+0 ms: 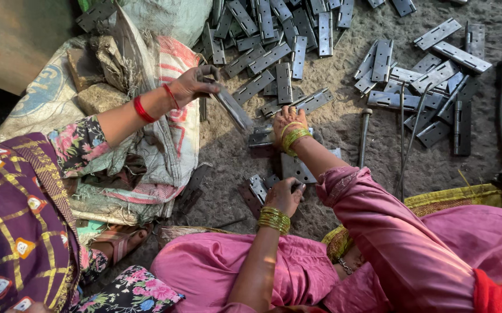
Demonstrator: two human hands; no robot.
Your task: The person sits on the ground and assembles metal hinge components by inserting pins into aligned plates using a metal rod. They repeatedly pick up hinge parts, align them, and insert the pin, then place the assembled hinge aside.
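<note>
hinges (pixel 274 35) spread behind hands | rod (pixel 364 136) right of them | sack (pixel 175 145) left, on ground (pixel 343 122)

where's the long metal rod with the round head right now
In the head view the metal rod lies upright on the gritty ground right of centre, just right of the right hand and left of the right-hand pile of hinges.

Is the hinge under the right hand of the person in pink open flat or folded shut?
Cannot tell. The right hand covers most of that hinge, which lies on the ground; only one end shows.
</note>
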